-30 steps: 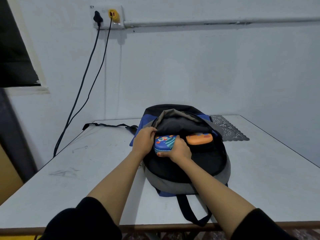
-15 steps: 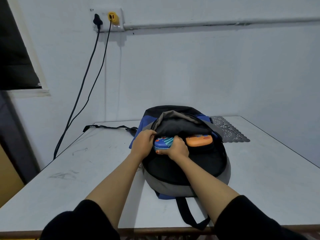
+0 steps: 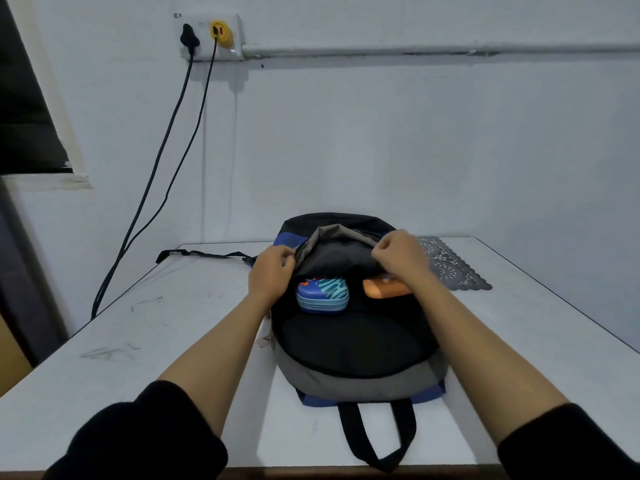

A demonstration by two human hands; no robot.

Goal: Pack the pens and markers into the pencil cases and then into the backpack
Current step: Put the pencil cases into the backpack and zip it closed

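Head view: the right wrist covers the right end of the orange pencil case, and the far part of both cases is lost in the dark mouth of the backpack. No pens or markers can be seen. Both black sleeves are cut off by the near edge.

The backpack lies flat on the white table, black in front with a grey band and blue trim, its main opening gaping. The blue pencil case, with teal stripes and a ribbed zip edge, sits in the opening at the left, and the orange one just beside it on the right.

The left hand has its fingers curled onto the left rim of the opening. The right hand pinches the grey upper flap, its fingers closed on the fabric.

The backpack's long axis runs near to far, with its carry loop nearest. Both cases lie crosswise, left to right.
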